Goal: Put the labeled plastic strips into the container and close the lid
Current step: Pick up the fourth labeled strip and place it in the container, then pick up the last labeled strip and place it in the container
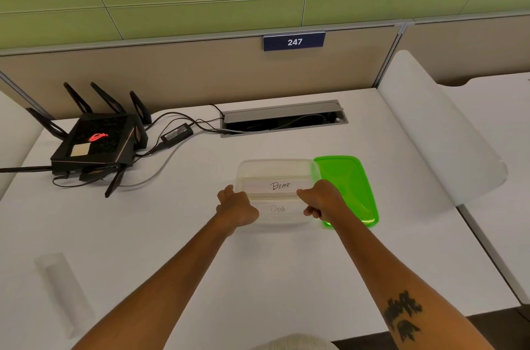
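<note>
We work on a white desk point(286, 269), with a black router point(96, 146) well off to our left and a cable hatch point(284, 117) at the back. In the middle stands the clear plastic container point(276, 169), open and upright. It looks thin-walled and light, so we judge it will skid if pushed from one side; best steadied at both short ends.

Just beside it on our right lies the green lid point(351, 186), flat on the desk and not yet fitted. It seems flexible and a little slick, and we would take it by a long edge and press it down corner by corner.

Inside or across the container are two labeled strips: the BEAR strip point(279, 185) farther from us and the DOG strip point(277, 209) nearer. They look like thin, springy plastic, nearly weightless, best pinched at the ends.

Our left hand point(236, 207) has its fingers curled at the strips' left end, and our right hand point(322, 202) is curled at the right end. Which strip each pinches we cannot tell for certain; it appears to be the DOG strip.
</note>
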`<state>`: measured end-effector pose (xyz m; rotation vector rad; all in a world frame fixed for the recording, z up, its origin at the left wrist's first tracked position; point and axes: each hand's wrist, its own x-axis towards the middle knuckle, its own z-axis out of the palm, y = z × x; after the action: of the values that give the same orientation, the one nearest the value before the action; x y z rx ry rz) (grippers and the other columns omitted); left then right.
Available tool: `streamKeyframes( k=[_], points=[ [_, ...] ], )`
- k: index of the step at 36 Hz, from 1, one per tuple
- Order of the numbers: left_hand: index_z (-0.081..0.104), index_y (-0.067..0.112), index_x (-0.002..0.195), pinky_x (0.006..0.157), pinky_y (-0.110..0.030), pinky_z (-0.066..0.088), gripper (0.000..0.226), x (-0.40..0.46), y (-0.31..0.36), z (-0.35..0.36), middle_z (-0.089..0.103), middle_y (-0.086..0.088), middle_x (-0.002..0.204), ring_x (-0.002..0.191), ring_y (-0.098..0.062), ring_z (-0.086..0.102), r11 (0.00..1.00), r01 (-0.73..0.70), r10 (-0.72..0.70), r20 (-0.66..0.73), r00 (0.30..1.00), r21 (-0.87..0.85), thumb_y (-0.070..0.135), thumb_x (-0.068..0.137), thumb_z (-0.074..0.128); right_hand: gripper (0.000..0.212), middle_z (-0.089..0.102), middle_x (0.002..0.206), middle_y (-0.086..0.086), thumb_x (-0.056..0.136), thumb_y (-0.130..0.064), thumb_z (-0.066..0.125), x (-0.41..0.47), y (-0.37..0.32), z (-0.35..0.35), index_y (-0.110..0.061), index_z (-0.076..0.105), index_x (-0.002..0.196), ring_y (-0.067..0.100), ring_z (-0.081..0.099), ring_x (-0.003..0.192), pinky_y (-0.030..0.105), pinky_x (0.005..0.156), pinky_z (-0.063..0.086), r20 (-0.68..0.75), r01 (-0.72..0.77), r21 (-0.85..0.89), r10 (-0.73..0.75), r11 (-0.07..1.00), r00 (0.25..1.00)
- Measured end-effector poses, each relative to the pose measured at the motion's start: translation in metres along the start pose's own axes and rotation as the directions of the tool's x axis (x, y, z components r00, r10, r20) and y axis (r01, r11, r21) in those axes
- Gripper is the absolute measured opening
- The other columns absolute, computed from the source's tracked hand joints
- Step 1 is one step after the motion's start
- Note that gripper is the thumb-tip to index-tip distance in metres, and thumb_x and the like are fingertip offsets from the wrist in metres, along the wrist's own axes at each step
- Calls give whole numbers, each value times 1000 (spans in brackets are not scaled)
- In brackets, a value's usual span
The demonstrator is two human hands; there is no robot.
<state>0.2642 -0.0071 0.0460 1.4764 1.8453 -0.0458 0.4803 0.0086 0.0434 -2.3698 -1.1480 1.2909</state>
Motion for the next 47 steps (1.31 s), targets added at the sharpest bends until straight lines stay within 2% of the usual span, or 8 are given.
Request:
streamKeyframes(
  k=[3, 6, 11, 17, 26, 31, 38, 47],
  points=[
    [44, 23, 152, 118, -43, 35, 69, -1, -15, -4, 19, -2, 164, 151, -24, 15, 984, -90, 77, -92, 993, -155, 15, 85, 59, 30, 75, 61, -1, 93, -38, 62, -10, 0, 4, -12, 63, 79, 15, 64, 40, 29, 57, 56, -145, 122, -78, -133, 989, 980],
    [56, 22, 142, 110, -38, 44, 55, -3, -41, -10, 44, 0, 151, 140, -21, 40, 936, -251, 175, -291, 941, -248, 14, 88, 65, 34, 77, 101, -3, 96, -45, 64, -26, -3, 16, -21, 70, 118, 23, 75, 95, 36, 86, 58, -275, 285, -73, -294, 956, 915],
    [66, 25, 125, 77, -7, 42, 37, -12, -104, -29, 64, 10, 126, 108, -4, 62, 860, -374, 163, -509, 845, -346, 9, 92, 65, 21, 59, 58, -9, 95, -39, 68, -62, -15, 56, -28, 71, 113, 10, 63, 66, 30, 66, 50, -244, 528, -29, -518, 849, 820],
    [70, 20, 119, 71, -16, 46, 30, -24, -202, -57, 70, 6, 117, 88, 0, 64, 924, -266, 56, -592, 804, -274, 8, 93, 64, 20, 62, 61, -12, 94, -38, 69, -98, -24, 131, -29, 71, 112, 6, 61, 70, 29, 76, 53, 31, 571, 5, -571, 821, 821],
    [72, 15, 118, 85, -37, 49, 30, -41, -341, -101, 67, -10, 125, 106, -30, 66, 980, -21, -110, -620, 777, -200, 7, 89, 67, 36, 72, 93, -4, 91, -43, 71, -157, -39, 245, -24, 69, 122, 19, 72, 99, 34, 94, 58, 435, 418, 40, -392, 908, 810],
    [68, 13, 126, 95, -52, 51, 37, -44, -397, -126, 62, -19, 131, 115, -40, 62, 977, 109, -198, -584, 787, -183, 10, 89, 69, 39, 79, 108, 15, 94, -39, 69, -185, -43, 303, -15, 65, 124, 21, 74, 84, 36, 82, 61, 595, 275, 74, -264, 959, 759],
    [50, 7, 149, 112, -51, 41, 59, -40, -443, -144, 53, -24, 145, 132, -41, 53, 950, 200, -289, -435, 853, -238, 17, 94, 67, 39, 74, 120, 12, 99, -31, 69, -217, -50, 362, -8, 62, 130, 22, 72, 95, 37, 96, 62, 704, 100, 14, -81, 995, 705],
    [62, 9, 137, 107, -46, 44, 44, -38, -466, -153, 66, -14, 134, 125, -35, 60, 931, 180, -298, -375, 878, -317, 21, 95, 67, 41, 70, 132, 9, 102, -28, 66, -244, -69, 398, -10, 61, 138, 20, 72, 95, 33, 96, 61, 754, -182, 126, 25, 975, 657]
  ],
)
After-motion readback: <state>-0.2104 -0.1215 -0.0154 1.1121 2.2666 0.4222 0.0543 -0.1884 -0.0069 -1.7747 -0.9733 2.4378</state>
